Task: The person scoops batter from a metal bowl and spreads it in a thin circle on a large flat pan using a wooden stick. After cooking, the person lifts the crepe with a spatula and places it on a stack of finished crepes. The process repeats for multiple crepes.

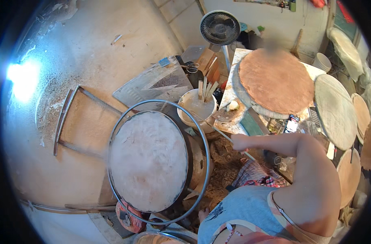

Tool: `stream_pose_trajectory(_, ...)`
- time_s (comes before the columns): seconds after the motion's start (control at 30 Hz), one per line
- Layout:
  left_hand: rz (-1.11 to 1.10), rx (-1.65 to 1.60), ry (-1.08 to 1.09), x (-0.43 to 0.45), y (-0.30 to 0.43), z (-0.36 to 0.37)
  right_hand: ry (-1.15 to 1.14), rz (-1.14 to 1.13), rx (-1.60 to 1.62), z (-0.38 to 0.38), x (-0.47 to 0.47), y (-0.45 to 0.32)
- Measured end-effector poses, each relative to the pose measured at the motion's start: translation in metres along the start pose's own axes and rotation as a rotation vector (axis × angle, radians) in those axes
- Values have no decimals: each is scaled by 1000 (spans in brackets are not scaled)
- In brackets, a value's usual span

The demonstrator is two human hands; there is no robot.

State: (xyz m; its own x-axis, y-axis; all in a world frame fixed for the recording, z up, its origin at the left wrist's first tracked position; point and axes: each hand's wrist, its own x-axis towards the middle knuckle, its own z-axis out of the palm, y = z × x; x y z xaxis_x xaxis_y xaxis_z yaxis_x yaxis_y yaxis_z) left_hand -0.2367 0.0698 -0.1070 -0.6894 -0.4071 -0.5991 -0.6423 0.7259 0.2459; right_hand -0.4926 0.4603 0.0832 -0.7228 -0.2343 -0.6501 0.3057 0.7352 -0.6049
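My right hand (240,142) is closed around a thin light stick (222,133), whose far end reaches toward a white bucket (180,114) of cloudy liquid holding several wooden slats (205,90). In front of me stands a large round drum-like vessel or griddle with a pale, powdery flat top (148,161). A grey-blue metal ring (207,158) surrounds that top, wider than it. Low beside my body, my left hand (203,214) shows only in part, near the ring's lower right; whether it holds anything is hidden.
A reddish-brown round sheet (277,80) lies on a round board on a white table (238,56). Round boards (336,111) lean at the right. A pedestal fan (220,28) stands behind. Left are a metal frame (91,94) and a grey board (152,82); a red round object (129,218) sits below.
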Motion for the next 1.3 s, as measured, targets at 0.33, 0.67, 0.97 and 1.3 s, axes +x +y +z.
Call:
stream_pose_trajectory(0.33, 478, -391, -517, -54, 49, -83, 471, -48, 279, 165, -74, 113)
stream_pose_trajectory(0.67, 963, -456, 326, -3, 175, -181, 535, -354, 175, 148, -69, 42)
stream_pose_trajectory(0.97, 919, 74, 579, 84, 267, -184, 162, -421, 588, 106, -39, 31)
stream_pose_trajectory(1.3, 824, 0, 524, 137, 367, -169, 151, -240, 689, 31, 18, 48)
